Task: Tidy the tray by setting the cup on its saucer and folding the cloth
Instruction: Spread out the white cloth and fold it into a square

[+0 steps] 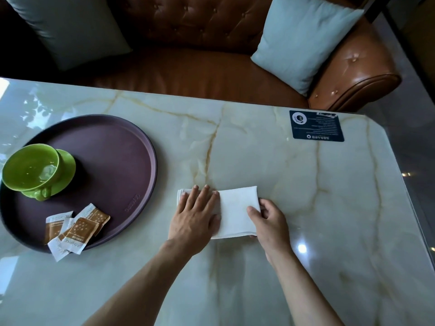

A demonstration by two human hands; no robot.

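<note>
A white cloth (237, 211) lies folded into a rectangle on the marble table, right of the tray. My left hand (196, 214) presses flat on its left half, fingers spread. My right hand (268, 221) pinches the cloth's right edge between thumb and fingers. A green cup (30, 169) stands upright on its green saucer (68, 164) at the left of the round purple tray (117, 147).
Several brown and white sugar packets (75, 228) lie at the tray's near rim. A dark card (315, 125) sits at the table's far right corner. Behind the table stands a brown leather sofa (200, 67) with two pale cushions.
</note>
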